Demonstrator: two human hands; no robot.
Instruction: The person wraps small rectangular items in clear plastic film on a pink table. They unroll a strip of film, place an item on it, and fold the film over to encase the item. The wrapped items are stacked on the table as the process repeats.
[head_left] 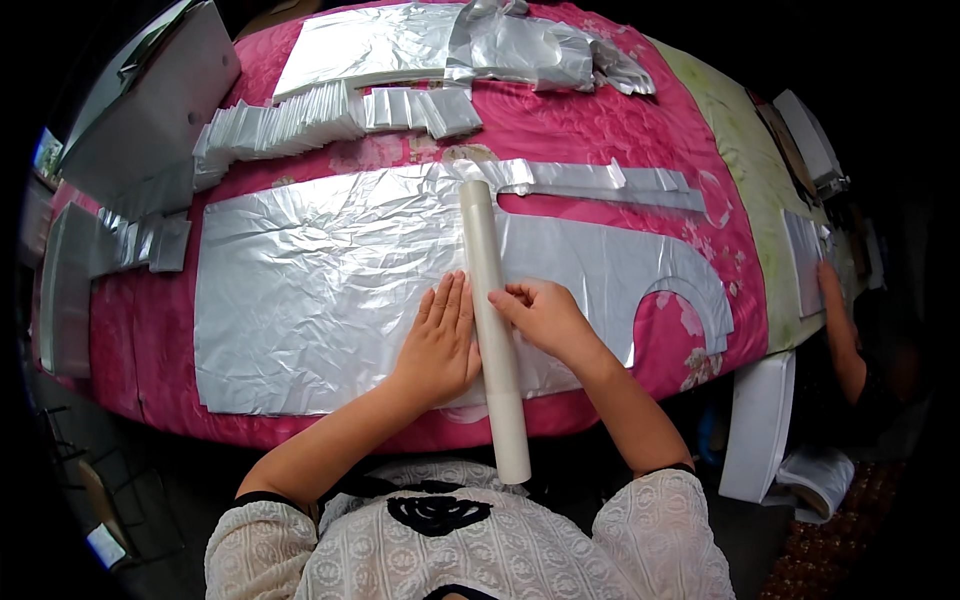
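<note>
A flat stack of silver plastic carrier bags [300,300] with cut-out handles lies in front of me, handles to the right. Across it rests a long pale tube [487,250], one end reaching over the table's near edge toward my body. My left hand [440,335] lies flat on the bags with fingers stretched, its edge against the tube's left side. On the tube's other side, my right hand [540,312] has its fingers curled, with the thumb on the tube. What is under those curled fingers is hidden.
Farther back lie another silver bag pile [380,45] and a row of folded silver packets [290,120]. White boxes [150,110] stand at the left. The table has a pink flowered cover [580,130]. At the far right another person's hand [828,285] touches a pale stack.
</note>
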